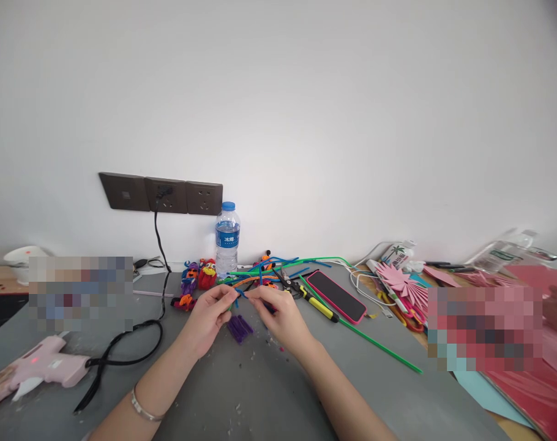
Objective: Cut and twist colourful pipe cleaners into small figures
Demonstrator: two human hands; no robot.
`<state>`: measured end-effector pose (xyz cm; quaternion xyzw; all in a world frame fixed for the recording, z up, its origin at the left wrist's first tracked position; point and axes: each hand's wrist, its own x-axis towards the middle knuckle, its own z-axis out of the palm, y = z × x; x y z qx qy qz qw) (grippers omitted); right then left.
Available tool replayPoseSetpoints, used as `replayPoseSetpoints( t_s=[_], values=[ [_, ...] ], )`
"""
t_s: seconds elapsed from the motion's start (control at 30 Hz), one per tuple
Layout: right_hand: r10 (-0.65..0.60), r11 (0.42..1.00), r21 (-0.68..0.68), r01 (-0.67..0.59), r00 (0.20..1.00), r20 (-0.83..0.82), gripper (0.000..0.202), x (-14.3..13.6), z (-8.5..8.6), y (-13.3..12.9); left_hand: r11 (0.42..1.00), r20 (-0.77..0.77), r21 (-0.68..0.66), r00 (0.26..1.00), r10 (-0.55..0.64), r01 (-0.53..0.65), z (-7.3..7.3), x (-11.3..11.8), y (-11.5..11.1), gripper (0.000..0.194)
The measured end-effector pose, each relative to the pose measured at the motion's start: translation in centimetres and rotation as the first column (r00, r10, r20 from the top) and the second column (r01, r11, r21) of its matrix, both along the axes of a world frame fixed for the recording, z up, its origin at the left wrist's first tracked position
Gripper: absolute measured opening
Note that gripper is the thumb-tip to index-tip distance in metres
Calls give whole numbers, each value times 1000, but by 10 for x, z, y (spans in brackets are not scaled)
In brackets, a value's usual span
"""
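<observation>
Over the middle of the grey table, my left hand (213, 313) and my right hand (277, 315) meet at a short piece of blue pipe cleaner (241, 294). Both hands pinch it between thumb and fingers, with the fingertips nearly touching. Just below them lies a bundle of purple pipe cleaner pieces (240, 329). Behind my hands are loose blue, green and orange pipe cleaners (297, 262). Pliers with yellow handles (322, 304) rest right of my right hand. Small pipe cleaner figures, one purple (189, 278) and one red (207, 274), stand beyond my left hand.
A water bottle (228, 242) stands against the wall. A phone (337, 296) and a long green pipe cleaner (382, 346) lie to the right, before pink folded paper (395, 278). At left is a pink glue gun (44, 366) with a looping black cord (127, 362).
</observation>
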<state>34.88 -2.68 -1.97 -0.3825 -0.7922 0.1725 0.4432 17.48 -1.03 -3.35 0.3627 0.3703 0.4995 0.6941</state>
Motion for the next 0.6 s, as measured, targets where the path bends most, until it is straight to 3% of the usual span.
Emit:
replayPoseSetpoints(
  t_s=[0.4, 0.6],
  values=[
    [69, 996, -57, -65, 996, 56, 19, -10, -10, -1, 971, 139, -185, 974, 179, -152, -1, 13, -10, 38],
    [-3, 986, -166, 0, 1000, -16, 13, -16, -11, -4, 972, 147, -145, 967, 206, -185, -3, 15, -13, 37]
  ],
)
